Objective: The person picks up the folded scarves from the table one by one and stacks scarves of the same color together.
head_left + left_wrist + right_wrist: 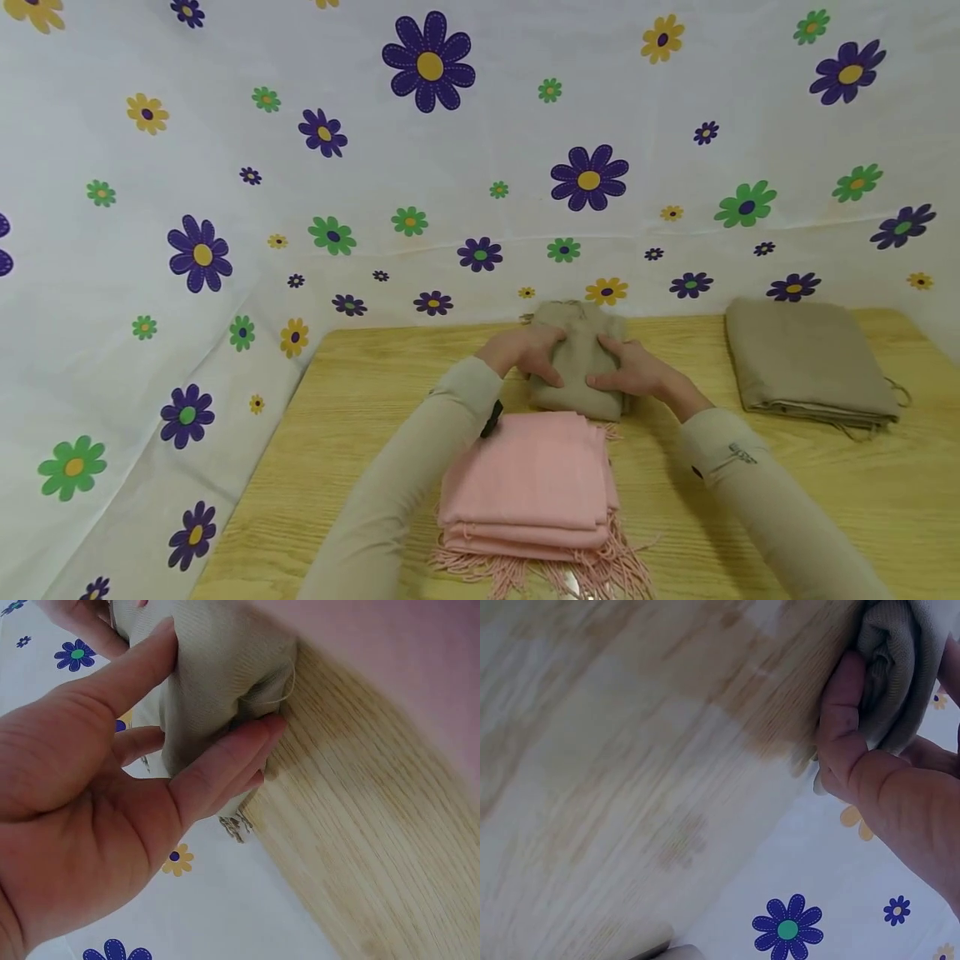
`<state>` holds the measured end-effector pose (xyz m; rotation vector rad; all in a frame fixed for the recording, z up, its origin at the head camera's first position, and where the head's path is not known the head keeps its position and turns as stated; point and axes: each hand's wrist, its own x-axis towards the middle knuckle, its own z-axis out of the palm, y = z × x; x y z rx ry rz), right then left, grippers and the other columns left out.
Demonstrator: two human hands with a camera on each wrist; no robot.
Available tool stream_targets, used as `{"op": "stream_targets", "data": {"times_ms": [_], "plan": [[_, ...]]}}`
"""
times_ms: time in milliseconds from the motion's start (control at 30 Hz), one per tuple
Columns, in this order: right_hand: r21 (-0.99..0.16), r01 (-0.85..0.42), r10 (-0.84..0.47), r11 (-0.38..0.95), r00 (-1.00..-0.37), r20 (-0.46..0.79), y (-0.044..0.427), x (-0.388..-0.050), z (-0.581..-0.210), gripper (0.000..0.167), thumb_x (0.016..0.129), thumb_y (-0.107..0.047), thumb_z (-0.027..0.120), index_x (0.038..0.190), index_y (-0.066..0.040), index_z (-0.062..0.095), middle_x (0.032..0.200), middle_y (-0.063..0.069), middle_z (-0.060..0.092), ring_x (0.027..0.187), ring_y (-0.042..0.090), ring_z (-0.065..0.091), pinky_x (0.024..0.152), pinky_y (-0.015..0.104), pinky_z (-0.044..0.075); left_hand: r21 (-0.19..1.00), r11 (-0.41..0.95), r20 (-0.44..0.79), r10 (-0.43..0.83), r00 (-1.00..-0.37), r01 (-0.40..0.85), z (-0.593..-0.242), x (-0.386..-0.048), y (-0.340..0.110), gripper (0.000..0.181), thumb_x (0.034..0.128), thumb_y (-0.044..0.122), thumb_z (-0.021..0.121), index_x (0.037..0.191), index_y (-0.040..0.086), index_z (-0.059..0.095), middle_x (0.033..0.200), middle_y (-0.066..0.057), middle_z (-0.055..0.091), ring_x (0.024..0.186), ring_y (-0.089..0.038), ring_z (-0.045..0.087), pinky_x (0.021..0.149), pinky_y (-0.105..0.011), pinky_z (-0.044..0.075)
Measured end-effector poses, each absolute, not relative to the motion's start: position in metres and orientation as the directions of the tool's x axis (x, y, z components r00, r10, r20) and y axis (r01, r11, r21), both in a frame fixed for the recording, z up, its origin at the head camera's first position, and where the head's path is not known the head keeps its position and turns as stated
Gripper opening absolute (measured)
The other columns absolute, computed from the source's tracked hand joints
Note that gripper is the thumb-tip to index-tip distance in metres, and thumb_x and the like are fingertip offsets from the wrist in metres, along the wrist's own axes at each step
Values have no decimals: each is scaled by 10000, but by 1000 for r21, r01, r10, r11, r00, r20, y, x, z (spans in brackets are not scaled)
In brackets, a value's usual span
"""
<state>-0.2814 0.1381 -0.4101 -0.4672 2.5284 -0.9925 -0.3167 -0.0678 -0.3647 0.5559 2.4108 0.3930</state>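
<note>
A beige fringed scarf [577,375], folded into a thick bundle, lies at the table's back edge in the head view. My left hand [528,350] grips its left side, thumb on top. In the left wrist view, the fingers of that hand [112,765] lie along the bundle's side. From the right, my right hand [633,367] holds the opposite side, its thumb also on top. The right wrist view shows the fingers of this hand [885,772] curled against the scarf's rolled layers [892,667]. Just in front of the bundle lies a folded pink scarf [528,475] with long fringe.
A second folded beige cloth [810,358], with loose threads at its corner, lies at the right on the wooden table [360,392]. A white sheet with printed flowers [480,125] hangs behind the table and along its left side.
</note>
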Motion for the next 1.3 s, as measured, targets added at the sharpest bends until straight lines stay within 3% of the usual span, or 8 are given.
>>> {"op": "stream_targets", "data": {"times_ms": [433, 567, 667, 733, 800, 967, 1300], "plan": [[-749, -127, -408, 650, -890, -203, 136, -278, -409, 863, 960, -300, 656, 1552, 70, 150, 1551, 380, 173, 1431, 458, 247, 1149, 567, 237, 403, 854, -501, 506, -702, 328, -364, -318, -71, 871, 921, 194, 714, 1577, 45, 161, 1592, -187, 244, 1324, -294, 456, 773, -346, 577], [-724, -146, -393, 675, -901, -185, 136, -276, -404, 911, 930, -333, 683, 1551, 68, 151, 1539, 385, 187, 1426, 510, 146, 1123, 620, 242, 427, 837, -493, 532, -688, 342, -364, -320, -74, 867, 931, 176, 698, 1586, 63, 141, 1604, -175, 219, 1328, -295, 439, 808, -375, 568], [-653, -187, -374, 734, -914, -159, 139, -277, -399, 958, 890, -376, 714, 1556, 40, 165, 1538, 407, 93, 1394, 603, 70, 1073, 712, 226, 434, 822, -490, 559, -670, 368, -363, -320, -73, 853, 939, 160, 684, 1592, 91, 140, 1616, -154, 198, 1281, -288, 457, 829, -371, 550], [-592, -221, -371, 775, -917, -144, 140, -279, -396, 974, 869, -399, 728, 1558, 20, 182, 1546, 410, 18, 1376, 652, 52, 1042, 755, 213, 434, 809, -487, 582, -652, 397, -362, -320, -72, 838, 942, 145, 676, 1593, 105, 149, 1616, -149, 195, 1254, -291, 460, 851, -375, 531], [-539, -240, -374, 807, -915, -154, 142, -282, -393, 978, 858, -429, 730, 1565, -14, 197, 1551, 403, -39, 1366, 675, 59, 1023, 781, 201, 415, 793, -479, 608, -633, 447, -362, -321, -70, 819, 944, 134, 670, 1591, 114, 167, 1618, -144, 201, 1307, -283, 422, 966, -377, 475], [-478, -298, -421, 826, -890, -173, 144, -290, -392, 1013, 829, -487, 747, 1572, -45, 219, 1585, 354, -10, 1409, 618, 25, 1052, 771, 148, 345, 754, -463, 654, -598, 559, -364, -325, -66, 788, 946, 124, 665, 1588, 137, 207, 1632, -134, 196, 1493, -250, 203, 1195, -369, 202], [-495, -347, -492, 796, -848, -196, 151, -296, -398, 1016, 859, -518, 713, 1568, -7, 196, 1586, 355, 10, 1377, 659, 96, 1068, 739, 188, 306, 736, -453, 671, -587, 604, -367, -327, -64, 744, 959, 91, 641, 1584, 160, 244, 1631, -109, 226, 1486, -255, 234, 1193, -386, 217]]}}
